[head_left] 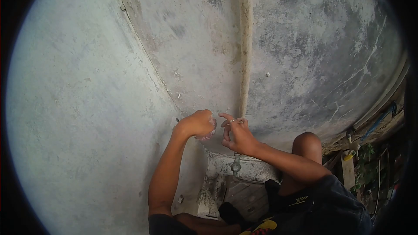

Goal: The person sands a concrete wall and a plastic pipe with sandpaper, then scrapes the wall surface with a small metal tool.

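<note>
My left hand (198,124) is closed in a fist, its back toward the camera. A crumpled, shiny, pinkish see-through plastic bag (209,133) pokes out from under its fingers; what is in it, if anything, I cannot make out. Just to the right, my right hand (241,135) is raised with the index finger stretched toward the left hand and the other fingers loosely bent apart. A ring shows on one finger. Nothing is visible in this hand, and a small gap separates the two hands.
A pale pipe (245,52) runs down the stained grey wall (313,43) behind my hands. Below the right wrist is a metal tap (235,165). A whitish wall (78,104) fills the left. My bent knee (307,146) is at right, beside plants (365,161) and a yellow-handled valve (348,156).
</note>
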The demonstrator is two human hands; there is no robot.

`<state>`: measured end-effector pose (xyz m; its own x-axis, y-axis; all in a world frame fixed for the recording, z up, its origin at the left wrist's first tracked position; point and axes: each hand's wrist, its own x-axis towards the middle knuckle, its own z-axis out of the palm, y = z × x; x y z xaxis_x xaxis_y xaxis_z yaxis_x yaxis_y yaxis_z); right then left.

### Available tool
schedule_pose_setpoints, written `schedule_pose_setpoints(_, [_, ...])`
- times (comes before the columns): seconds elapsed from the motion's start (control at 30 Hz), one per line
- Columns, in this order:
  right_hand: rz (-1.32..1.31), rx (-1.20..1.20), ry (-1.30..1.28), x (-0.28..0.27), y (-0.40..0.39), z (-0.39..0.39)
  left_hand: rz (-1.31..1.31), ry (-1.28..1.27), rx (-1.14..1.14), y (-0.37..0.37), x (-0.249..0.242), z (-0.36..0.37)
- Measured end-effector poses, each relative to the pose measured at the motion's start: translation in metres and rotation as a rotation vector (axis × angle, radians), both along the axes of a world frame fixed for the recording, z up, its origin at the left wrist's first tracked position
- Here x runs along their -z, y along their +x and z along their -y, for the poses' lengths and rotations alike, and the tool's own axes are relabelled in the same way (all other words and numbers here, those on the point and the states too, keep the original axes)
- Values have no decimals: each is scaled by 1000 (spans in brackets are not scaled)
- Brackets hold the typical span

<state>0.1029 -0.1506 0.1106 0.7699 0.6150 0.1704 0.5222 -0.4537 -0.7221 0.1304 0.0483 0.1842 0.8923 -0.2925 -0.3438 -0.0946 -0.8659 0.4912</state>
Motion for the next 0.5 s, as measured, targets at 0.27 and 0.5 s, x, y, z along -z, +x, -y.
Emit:
schedule_pose_setpoints(0.27, [-73,-46,-92,2,9,9,11,-94,89,12,21,-8])
schedule_pose_setpoints(0.5, [-432,-12,295,-2,9,14,-55,-331,177,2,-16,-18])
